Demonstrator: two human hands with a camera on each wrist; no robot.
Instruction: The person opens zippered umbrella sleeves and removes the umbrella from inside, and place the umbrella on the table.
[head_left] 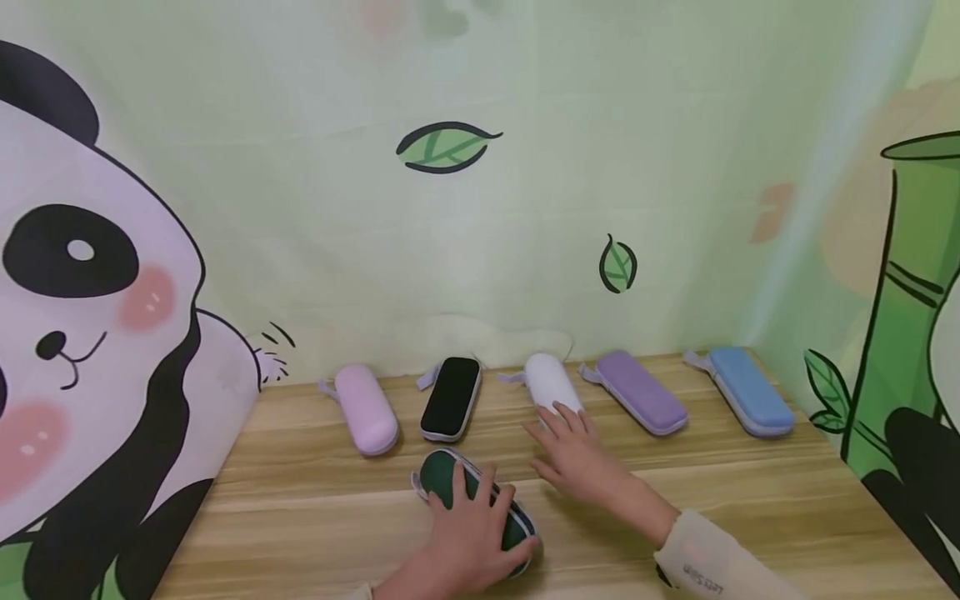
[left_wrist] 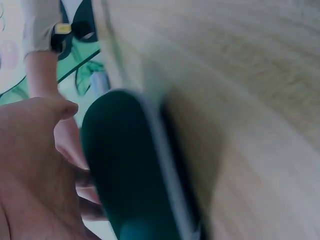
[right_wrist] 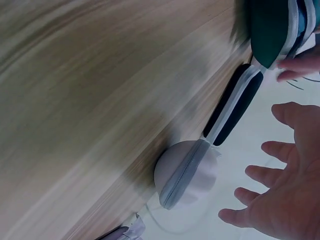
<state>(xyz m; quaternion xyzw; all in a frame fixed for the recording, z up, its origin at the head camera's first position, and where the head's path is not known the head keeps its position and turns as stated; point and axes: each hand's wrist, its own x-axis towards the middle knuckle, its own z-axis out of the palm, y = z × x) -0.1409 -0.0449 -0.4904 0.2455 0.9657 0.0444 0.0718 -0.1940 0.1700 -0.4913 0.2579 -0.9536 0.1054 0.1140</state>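
Observation:
A dark green zip case (head_left: pixel 517 529) with a pale zip edge lies at the near middle of the table. My left hand (head_left: pixel 468 533) is over it from above, fingers spread. In the left wrist view the thumb (left_wrist: pixel 65 107) stands apart from the green case (left_wrist: pixel 130 165), and part of the fingers is hidden behind it. My right hand (head_left: pixel 577 454) reaches toward a white zip case (head_left: pixel 551 379) in the back row. The right wrist view shows its fingers (right_wrist: pixel 265 175) spread, with nothing between them, apart from the white case (right_wrist: pixel 185 172).
Along the back of the wooden table (head_left: pixel 300 517) lie a pink case (head_left: pixel 363 408), a black case (head_left: pixel 452 398), a purple case (head_left: pixel 641 392) and a blue case (head_left: pixel 750 390). Behind stands a backdrop (head_left: pixel 525 192) printed with pandas, leaves and bamboo.

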